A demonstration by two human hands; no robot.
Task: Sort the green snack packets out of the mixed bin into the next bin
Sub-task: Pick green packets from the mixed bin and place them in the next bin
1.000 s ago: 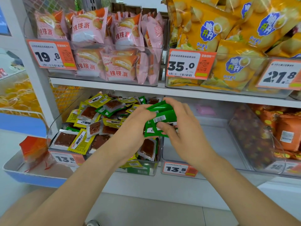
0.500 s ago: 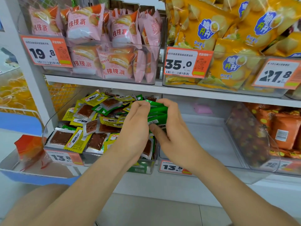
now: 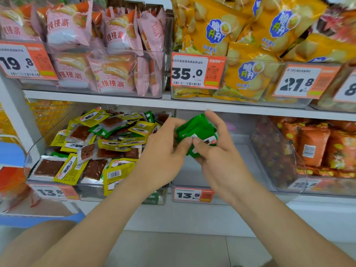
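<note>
A stack of several green snack packets is held between both hands above the left edge of the clear bin with the 13.5 tag. My right hand grips the stack from the right, thumb on its front. My left hand pinches its left side. The mixed bin to the left holds yellow packets and a few green ones among them.
A bin of orange packets stands to the right. The shelf above carries pink pastry bags and yellow chip bags with price tags. A blue tray sits at lower left.
Both hands have moved right with the green stack, from over the mixed bin to over the 13.5 bin's left edge. The view has shifted closer.
</note>
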